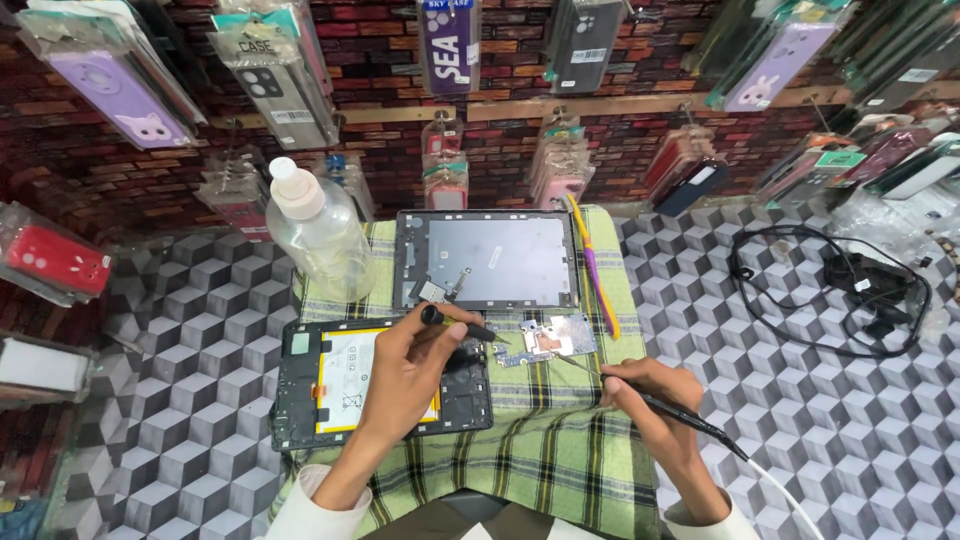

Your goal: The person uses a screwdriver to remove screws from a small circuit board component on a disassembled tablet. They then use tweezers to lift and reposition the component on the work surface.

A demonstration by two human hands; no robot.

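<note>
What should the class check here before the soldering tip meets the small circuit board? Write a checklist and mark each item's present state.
1. Left hand grips the black tool: ok.
2. Right hand holds the soldering iron: ok.
3. Tip lies over the circuit board: ok.
4. Board lies flat on the checked cloth: ok.
5. Clear bottle capped, standing apart from the board: ok.
6. Tip is hot: cannot tell.

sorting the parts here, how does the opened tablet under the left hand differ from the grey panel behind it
The tablet shows its insides, a pale battery edged in yellow within a black frame; the panel is a plain grey sheet, almost bare. The left hand lies over the tablet, while nothing covers the panel. The tablet lies nearer the person, the panel farther back. Both lie flat on the checked cloth.
</note>
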